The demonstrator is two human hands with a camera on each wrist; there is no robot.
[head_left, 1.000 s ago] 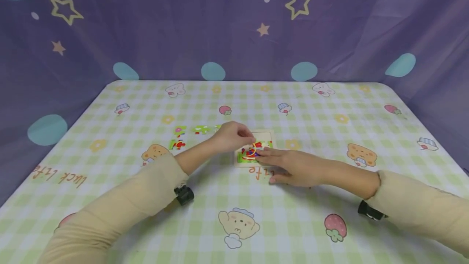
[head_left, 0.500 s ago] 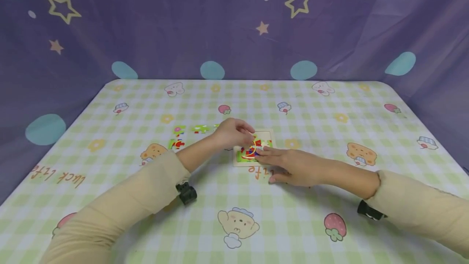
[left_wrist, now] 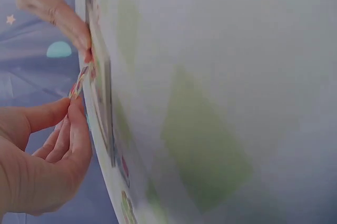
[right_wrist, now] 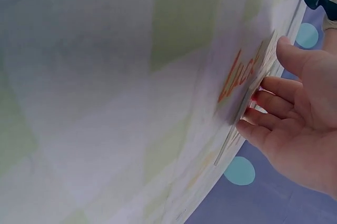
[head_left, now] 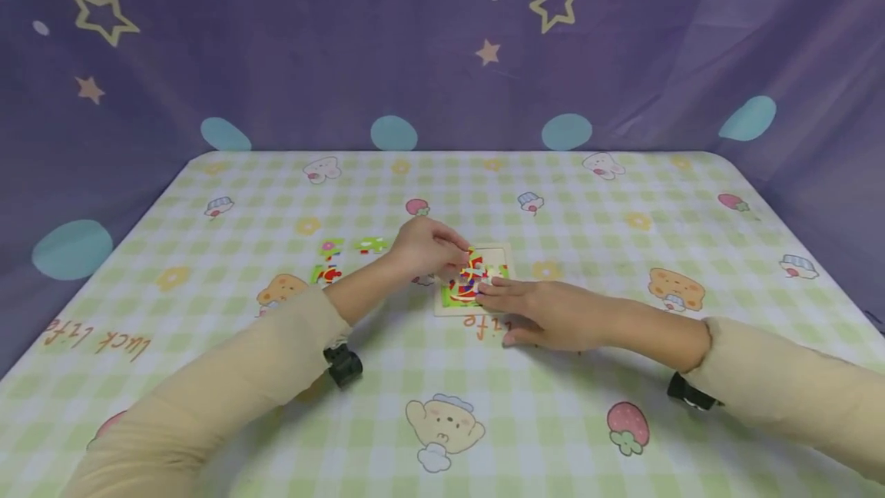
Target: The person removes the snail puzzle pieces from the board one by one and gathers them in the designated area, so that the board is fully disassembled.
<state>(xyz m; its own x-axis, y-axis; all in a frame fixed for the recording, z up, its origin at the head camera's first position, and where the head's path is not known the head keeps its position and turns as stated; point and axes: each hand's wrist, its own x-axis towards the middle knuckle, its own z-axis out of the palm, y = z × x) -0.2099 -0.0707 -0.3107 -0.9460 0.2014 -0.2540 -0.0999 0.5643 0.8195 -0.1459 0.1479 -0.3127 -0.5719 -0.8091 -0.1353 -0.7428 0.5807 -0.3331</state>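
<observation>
My left hand (head_left: 423, 246) pinches a jigsaw piece (left_wrist: 79, 83) between thumb and index finger. That piece is tilted, its lower edge right at the puzzle in the left wrist view. Under both hands lies a small wooden puzzle tray (head_left: 508, 253), partly filled with red, green and blue pieces; bare wood shows along its far side. The fingertips of my right hand (head_left: 553, 315) rest on the tray's near right part, fingers fairly straight, and cover some of the picture. In the right wrist view those fingers lie over the tray edge (right_wrist: 226, 147).
Several loose jigsaw pieces lie left of the tray, among them a green one (head_left: 370, 245), one with a pink flower (head_left: 329, 247) and a red-and-green one (head_left: 327, 275). A checked cloth (head_left: 373, 421) covers the table, with a purple curtain (head_left: 311, 44) behind it.
My left hand has shifted slightly back and left, and more of the piece it pinches shows over the tray. My right hand keeps its place on the tray. The head view has turned slightly.
</observation>
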